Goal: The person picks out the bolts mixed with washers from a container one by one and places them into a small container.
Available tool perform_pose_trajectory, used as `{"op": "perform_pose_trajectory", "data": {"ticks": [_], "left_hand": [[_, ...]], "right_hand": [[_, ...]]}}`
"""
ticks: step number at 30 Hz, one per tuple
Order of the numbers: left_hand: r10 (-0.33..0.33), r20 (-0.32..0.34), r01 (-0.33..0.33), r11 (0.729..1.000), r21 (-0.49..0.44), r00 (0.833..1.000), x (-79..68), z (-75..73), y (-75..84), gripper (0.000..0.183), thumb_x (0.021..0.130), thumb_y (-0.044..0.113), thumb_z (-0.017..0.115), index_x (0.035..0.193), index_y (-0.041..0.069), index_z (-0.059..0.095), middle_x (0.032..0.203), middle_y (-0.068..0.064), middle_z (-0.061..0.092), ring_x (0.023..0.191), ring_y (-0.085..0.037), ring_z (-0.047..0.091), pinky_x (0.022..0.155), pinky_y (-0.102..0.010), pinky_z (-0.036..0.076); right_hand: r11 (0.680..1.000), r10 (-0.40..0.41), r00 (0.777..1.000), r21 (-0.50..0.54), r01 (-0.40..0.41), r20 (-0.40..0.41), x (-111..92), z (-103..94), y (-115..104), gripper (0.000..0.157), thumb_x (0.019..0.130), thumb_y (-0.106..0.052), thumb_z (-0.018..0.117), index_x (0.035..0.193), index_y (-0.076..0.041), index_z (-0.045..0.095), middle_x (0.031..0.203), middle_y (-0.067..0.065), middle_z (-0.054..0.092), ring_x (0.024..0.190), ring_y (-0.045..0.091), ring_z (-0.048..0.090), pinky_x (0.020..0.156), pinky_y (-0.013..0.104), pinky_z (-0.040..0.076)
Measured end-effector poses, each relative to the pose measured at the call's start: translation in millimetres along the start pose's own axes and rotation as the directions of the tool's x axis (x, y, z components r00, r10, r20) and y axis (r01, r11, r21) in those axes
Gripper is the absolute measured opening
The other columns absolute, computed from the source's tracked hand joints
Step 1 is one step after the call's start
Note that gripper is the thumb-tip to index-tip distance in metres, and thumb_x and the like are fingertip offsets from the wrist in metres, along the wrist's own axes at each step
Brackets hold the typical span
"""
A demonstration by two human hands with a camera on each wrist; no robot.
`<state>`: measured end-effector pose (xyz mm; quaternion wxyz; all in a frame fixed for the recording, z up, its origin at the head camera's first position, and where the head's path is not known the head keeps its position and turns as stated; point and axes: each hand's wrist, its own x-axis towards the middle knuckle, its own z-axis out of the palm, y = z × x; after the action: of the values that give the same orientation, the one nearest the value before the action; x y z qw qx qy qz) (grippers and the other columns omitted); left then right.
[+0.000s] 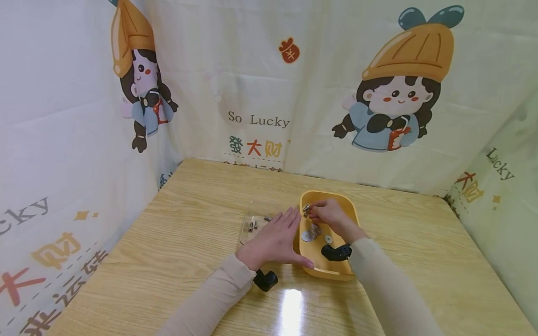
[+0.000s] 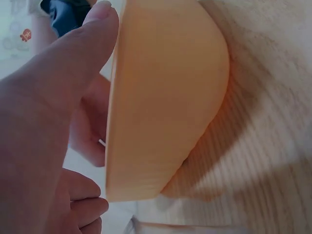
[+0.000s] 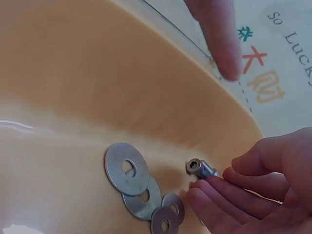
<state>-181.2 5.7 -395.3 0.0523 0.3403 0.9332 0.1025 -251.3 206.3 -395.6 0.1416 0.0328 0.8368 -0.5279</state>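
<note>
A yellow-orange plastic tub stands on the wooden table with silver washers and hex-socket screws inside. My left hand is spread along the tub's left side, fingers extended and thumb by the near rim. Inside the tub, my right hand reaches to the screws near the left wall. The right wrist view shows its fingertips beside a socket-head screw; no firm pinch is visible. Several flat washers lie overlapping near that hand.
Left of the tub lies a clear plastic tray, partly covered by my left hand, with several screws in it. Black wrist cameras sit on both wrists. A printed curtain hangs behind the table.
</note>
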Motion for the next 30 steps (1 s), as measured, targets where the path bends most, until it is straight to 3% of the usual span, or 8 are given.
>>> {"op": "perform_pose_trajectory", "data": {"ticks": [12,22,30], "left_hand": [[-0.012,0.020,0.012,1.000,-0.014,1.000,-0.5,1.8,2.9,0.126,0.073,0.087,0.054,0.158,0.003,0.016,0.167,-0.014,0.012,0.156,-0.024,0.008,0.127,-0.040,0.014],[-0.012,0.022,0.012,1.000,-0.015,1.000,0.0,1.3,3.5,0.127,0.073,0.087,0.055,0.158,0.002,0.015,0.167,-0.013,0.011,0.156,-0.024,0.008,0.127,-0.039,0.013],[-0.001,0.013,0.001,1.000,-0.024,1.000,0.8,2.2,3.4,0.127,0.073,0.086,0.056,0.158,0.001,0.015,0.167,-0.014,0.010,0.156,-0.025,0.008,0.127,-0.040,0.013]], "right_hand": [[1.000,0.008,1.000,-0.014,-0.008,0.015,2,7.5,-4,0.036,0.096,-0.001,0.048,0.126,0.018,0.056,0.105,0.023,0.067,0.082,0.017,0.064,0.079,0.031,0.060],[0.997,0.016,0.999,0.079,-0.020,0.047,3,10.7,-3,0.035,0.099,-0.001,0.048,0.127,0.019,0.055,0.116,0.030,0.065,0.097,0.027,0.069,0.094,0.041,0.057],[0.987,0.037,0.999,0.154,-0.041,0.032,6,14.5,2,0.033,0.096,0.002,0.053,0.124,0.019,0.056,0.104,0.016,0.068,0.099,0.026,0.068,0.099,0.044,0.054]]}}
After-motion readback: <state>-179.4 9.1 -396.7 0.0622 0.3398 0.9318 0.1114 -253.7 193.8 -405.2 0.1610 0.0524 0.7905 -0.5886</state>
